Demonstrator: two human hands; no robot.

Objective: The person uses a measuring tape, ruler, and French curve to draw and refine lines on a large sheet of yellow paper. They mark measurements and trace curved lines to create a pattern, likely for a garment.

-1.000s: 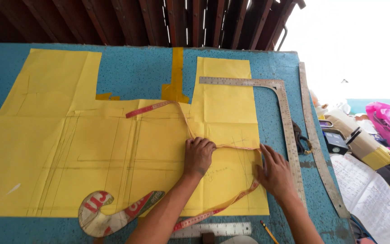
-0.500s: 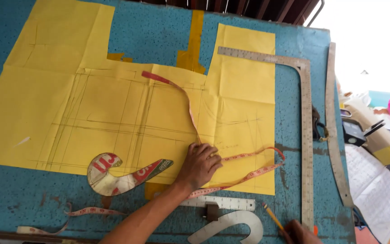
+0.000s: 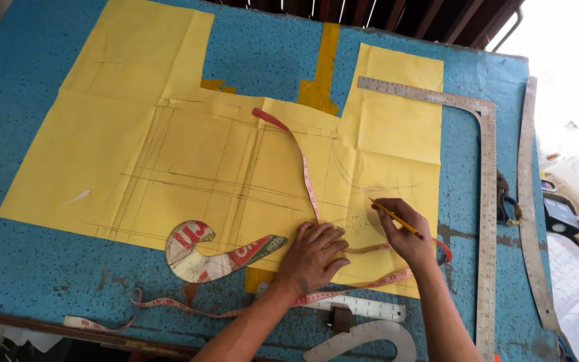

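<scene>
Marking a line on the yellow pattern paper (image 3: 169, 154), spread flat across the blue surface (image 3: 35, 261). Left hand (image 3: 313, 255) open, palm down, pressing the paper and pinning the pink measuring tape (image 3: 303, 161) where it crosses the sheet. Right hand (image 3: 403, 231) closed around a yellow pencil (image 3: 397, 218), tip apparently touching the paper just beside the tape, though actual contact hard to confirm from this angle. Tape running from the upper middle of the sheet down under the left palm, then looping off past the lower edge. A red and white curved template (image 3: 202, 251) lying left of that palm. A metal L-square (image 3: 487, 201) framing the sheet's right side, 1 curved metal ruler (image 3: 527, 214) beyond it, 1 short ruler (image 3: 363, 307) below. Next move, judged from this: steady pressure, tape kept still, a short controlled stroke.
</scene>
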